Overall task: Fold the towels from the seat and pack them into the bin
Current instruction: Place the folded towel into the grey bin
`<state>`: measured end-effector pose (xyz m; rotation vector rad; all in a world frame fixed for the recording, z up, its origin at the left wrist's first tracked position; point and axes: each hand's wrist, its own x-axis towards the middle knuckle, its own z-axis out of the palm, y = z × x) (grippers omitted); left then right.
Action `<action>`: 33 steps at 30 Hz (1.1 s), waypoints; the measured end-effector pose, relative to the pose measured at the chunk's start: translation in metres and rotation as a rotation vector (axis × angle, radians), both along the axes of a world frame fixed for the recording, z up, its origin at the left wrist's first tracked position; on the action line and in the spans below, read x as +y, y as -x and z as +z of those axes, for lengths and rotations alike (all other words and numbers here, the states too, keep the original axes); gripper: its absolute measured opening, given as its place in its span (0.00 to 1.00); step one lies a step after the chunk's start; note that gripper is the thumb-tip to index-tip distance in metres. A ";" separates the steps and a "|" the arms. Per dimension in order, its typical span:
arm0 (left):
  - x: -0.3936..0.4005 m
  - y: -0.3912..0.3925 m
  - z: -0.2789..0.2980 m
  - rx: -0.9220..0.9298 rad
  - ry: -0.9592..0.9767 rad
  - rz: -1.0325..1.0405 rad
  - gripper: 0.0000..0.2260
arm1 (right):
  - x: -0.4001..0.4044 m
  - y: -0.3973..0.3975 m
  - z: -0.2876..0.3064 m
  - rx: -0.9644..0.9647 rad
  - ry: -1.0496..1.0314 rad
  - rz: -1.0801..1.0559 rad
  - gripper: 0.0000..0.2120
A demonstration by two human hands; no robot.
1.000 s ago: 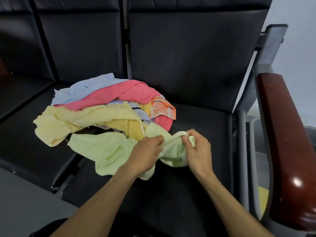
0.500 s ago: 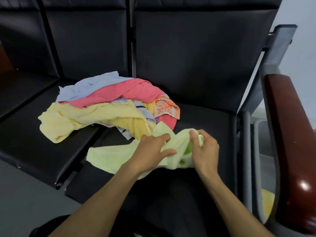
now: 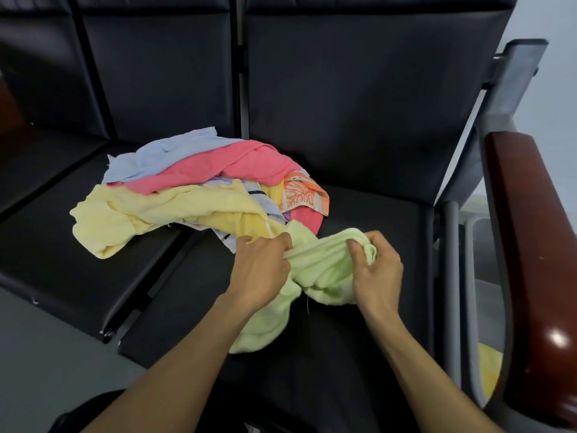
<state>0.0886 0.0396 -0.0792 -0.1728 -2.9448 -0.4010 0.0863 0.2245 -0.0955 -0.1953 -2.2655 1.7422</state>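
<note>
Both hands, left hand (image 3: 260,271), right hand (image 3: 376,276), gripping green towel (image 3: 324,267), near seat (image 3: 359,354) front edge

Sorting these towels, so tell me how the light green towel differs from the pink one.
The light green towel is gripped by the left hand and right hand, apart from the heap; the pink towel lies untouched in it. Green is pale, pink vivid. Both are crumpled, unfolded.
</note>
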 end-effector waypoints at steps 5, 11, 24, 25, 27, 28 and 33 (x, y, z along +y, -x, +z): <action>0.011 0.000 0.006 0.035 -0.233 -0.182 0.11 | 0.005 0.002 -0.001 -0.139 -0.020 0.488 0.23; 0.007 0.000 0.000 -0.222 -0.402 -0.079 0.03 | 0.000 0.005 -0.001 -0.016 -0.061 0.070 0.09; 0.011 -0.002 0.008 -0.093 -0.348 0.146 0.05 | 0.001 0.005 0.000 -0.137 -0.008 0.101 0.10; 0.010 -0.002 0.010 -0.026 -0.331 0.182 0.05 | 0.003 0.006 -0.001 -0.170 -0.025 0.103 0.12; 0.006 -0.001 0.013 0.085 -0.481 0.191 0.06 | 0.003 0.006 -0.003 -0.242 -0.108 0.203 0.16; 0.005 0.001 0.014 0.108 -0.576 0.143 0.07 | 0.003 0.004 -0.003 -0.255 -0.162 0.273 0.13; 0.019 -0.005 0.016 -0.089 -0.710 -0.169 0.04 | -0.005 -0.003 0.003 -0.105 -0.109 0.585 0.13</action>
